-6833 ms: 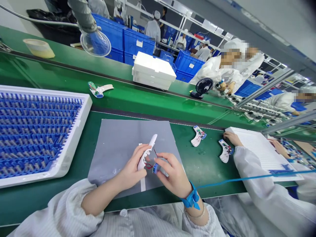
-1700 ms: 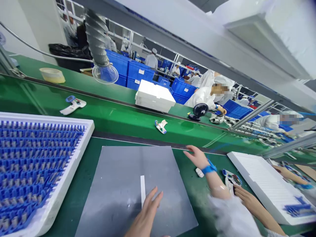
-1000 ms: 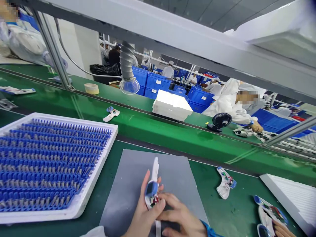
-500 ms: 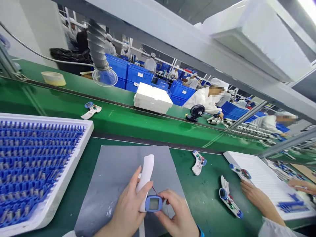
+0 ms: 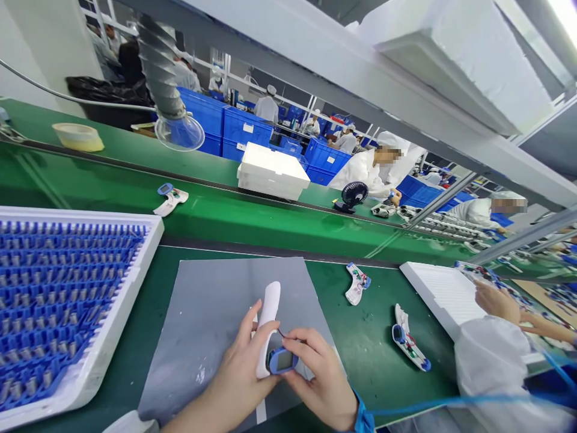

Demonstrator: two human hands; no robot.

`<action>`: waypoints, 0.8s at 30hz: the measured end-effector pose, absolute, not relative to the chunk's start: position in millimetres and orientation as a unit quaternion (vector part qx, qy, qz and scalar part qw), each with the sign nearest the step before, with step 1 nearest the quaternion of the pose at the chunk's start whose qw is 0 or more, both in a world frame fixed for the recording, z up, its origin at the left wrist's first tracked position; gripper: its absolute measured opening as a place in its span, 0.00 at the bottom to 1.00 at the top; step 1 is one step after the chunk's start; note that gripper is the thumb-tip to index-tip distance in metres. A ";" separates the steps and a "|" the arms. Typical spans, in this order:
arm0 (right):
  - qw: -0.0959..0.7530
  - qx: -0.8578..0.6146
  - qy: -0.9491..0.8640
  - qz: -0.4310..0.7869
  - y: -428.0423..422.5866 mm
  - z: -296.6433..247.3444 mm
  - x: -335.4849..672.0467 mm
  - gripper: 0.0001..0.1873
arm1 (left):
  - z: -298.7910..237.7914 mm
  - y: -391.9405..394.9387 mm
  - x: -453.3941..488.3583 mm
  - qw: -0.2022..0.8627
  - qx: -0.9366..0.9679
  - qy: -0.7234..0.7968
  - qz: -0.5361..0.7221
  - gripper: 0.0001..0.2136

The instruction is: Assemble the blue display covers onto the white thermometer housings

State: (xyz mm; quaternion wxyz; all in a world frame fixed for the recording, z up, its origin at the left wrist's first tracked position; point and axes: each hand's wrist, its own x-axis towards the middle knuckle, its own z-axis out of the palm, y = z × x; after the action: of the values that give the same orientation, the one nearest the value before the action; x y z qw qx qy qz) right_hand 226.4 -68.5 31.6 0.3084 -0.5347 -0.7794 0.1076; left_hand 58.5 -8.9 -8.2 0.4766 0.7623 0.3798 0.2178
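My left hand (image 5: 246,361) is wrapped round a white curved handle shell (image 5: 270,304), which stands tilted over the grey mat. Against the shell's lower end, my right hand (image 5: 318,376) pinches a small blue-framed display (image 5: 283,361) between thumb and fingers. The display is tilted, with a gap between it and the shell. A thin dark red wire (image 5: 281,332) runs from the shell toward my right fingertips. Both hands are over the grey mat (image 5: 211,300). The inside of the shell is mostly hidden by my left hand.
At left stands a white tray (image 5: 155,231) of blue parts. Opened shells with wiring (image 5: 357,284) lie right of the mat. A co-worker's hand (image 5: 498,300) is over another white tray (image 5: 433,288). One assembly (image 5: 171,199) lies on the green belt; a small fan (image 5: 354,195) stands beyond.
The display has tilted and swung slightly away from the shell in my right hand. The co-worker's hand and the assembly it held have left the right tray's near edge. The belt assembly has moved right.
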 end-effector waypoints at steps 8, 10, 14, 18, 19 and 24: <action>0.351 -0.491 -0.783 0.152 -68.7 42.8 222.6 0.17 | 3.6 -0.5 49.9 0.821 0.531 0.168 0.126 0.36; 0.371 -0.467 -0.785 0.171 -68.9 43.8 221.3 0.16 | 1.5 -0.6 50.3 0.889 0.432 0.111 0.103 0.32; 0.404 -0.434 -0.789 0.161 -68.1 40.8 220.2 0.17 | -6.1 -2.8 52.7 0.943 0.312 0.081 0.078 0.36; 0.413 -0.422 -0.795 0.142 -66.7 36.1 221.2 0.18 | -13.7 -3.1 54.5 0.957 0.275 0.055 0.074 0.36; 0.414 -0.419 -0.796 0.140 -66.4 35.7 221.6 0.18 | -15.0 -3.0 54.8 0.959 0.271 0.052 0.072 0.36; 0.390 -0.416 -0.809 0.146 -66.8 36.5 222.9 0.18 | -16.4 -2.9 56.5 0.960 0.268 0.051 0.071 0.35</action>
State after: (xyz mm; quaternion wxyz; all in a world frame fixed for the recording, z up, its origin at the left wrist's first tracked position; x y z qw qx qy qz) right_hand 222.9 -66.8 36.5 0.3898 -0.4159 -0.8085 0.1463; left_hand 56.5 -2.9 -16.4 0.9596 0.2677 0.0506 0.0709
